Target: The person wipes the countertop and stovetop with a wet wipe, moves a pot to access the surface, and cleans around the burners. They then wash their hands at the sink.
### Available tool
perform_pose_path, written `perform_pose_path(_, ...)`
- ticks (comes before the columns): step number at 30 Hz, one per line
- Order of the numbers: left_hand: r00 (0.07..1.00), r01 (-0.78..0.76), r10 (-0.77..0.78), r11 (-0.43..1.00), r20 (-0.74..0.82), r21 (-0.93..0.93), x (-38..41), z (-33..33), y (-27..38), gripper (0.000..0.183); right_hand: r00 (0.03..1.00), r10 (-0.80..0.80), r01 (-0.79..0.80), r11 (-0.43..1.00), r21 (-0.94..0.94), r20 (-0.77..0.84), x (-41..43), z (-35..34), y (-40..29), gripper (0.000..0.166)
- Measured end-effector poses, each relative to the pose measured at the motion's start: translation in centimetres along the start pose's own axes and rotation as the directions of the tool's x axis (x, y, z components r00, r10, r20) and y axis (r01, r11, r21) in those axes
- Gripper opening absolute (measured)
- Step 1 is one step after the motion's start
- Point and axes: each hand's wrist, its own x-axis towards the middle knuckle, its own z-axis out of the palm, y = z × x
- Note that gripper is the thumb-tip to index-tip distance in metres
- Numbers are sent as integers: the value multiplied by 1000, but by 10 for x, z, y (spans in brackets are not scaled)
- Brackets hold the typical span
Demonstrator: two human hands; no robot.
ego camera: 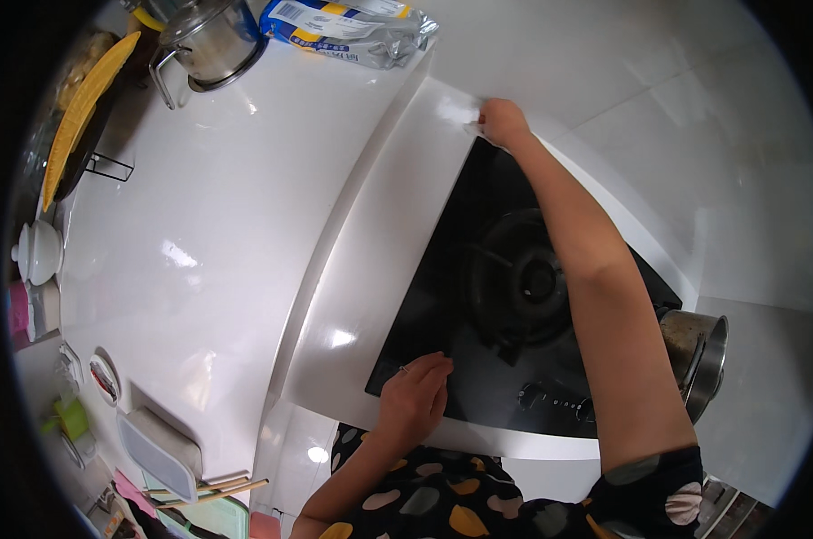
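Observation:
My right hand (502,123) reaches to the back corner of the black gas cooktop (420,296), its fingers closed on a thin, pale cloth or wipe at the white counter. What it holds is mostly hidden. Near the cooktop's front left corner, my left hand (416,397) hovers with fingers bent together and nothing visible in them; a ring shows on one finger. Between the hands lies a round burner (538,281) with its pan support, partly covered by my right forearm. Control knobs (532,396) sit at the cooktop's front edge.
A steel pot (696,364) stands at the right. On the raised white counter (231,222) are a lidded saucepan (211,47), a silver and blue packet (346,30), a white lidded bowl (41,252) and a lidded plastic container (160,451). Chopsticks (211,492) lie at lower left.

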Motion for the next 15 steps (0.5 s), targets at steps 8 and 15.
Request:
perform_pose_path(8, 999, 42, -42, 999, 14, -11, -5, -9, 2, 17, 939, -88, 155, 971, 180, -333, -32, -17, -21, 14)
perform_pose_path(15, 997, 39, -38, 999, 61, -23, -10, -6, -6, 18, 960, -132, 159, 983, 94, -248, -24, -3, -7, 10)
